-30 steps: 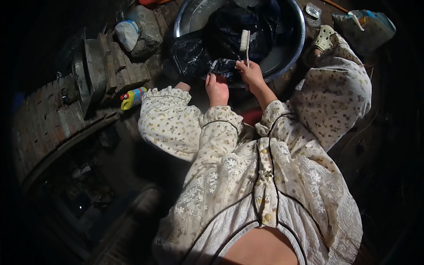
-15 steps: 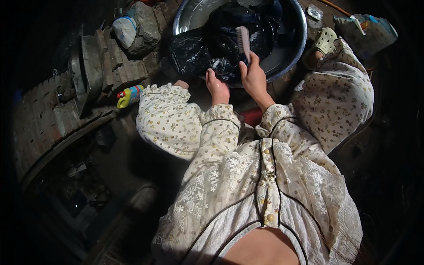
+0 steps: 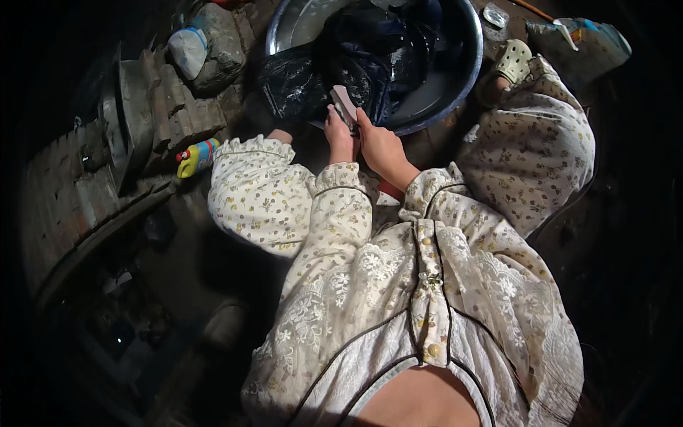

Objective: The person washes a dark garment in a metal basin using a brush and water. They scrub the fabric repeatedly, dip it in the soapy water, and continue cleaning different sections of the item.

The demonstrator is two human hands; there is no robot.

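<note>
A large metal basin [image 3: 472,67] at the top holds cloudy water and a dark, shiny wet garment [image 3: 363,53]. Part of the garment hangs over the basin's near left rim. My right hand [image 3: 384,151] is wrapped round the handle of a pale pink scrubbing brush [image 3: 343,102], whose head points away and to the left. Just left of it, my left hand [image 3: 340,139] closes on the garment's near edge, its thumb up beside the brush. The brush lies low against the cloth by that hand; its bristles are mostly hidden.
A yellow bottle with a red cap [image 3: 196,158] lies left of my knee. Beyond it are stacked bricks [image 3: 188,114] and a stone [image 3: 224,53] with a white bag [image 3: 188,51] against it. At the right stand my pale clog [image 3: 514,62] and a pale bag [image 3: 583,53].
My right hand has brought the brush toward me and left, down beside my left hand; it was farther out over the garment. The whole view has shifted slightly.
</note>
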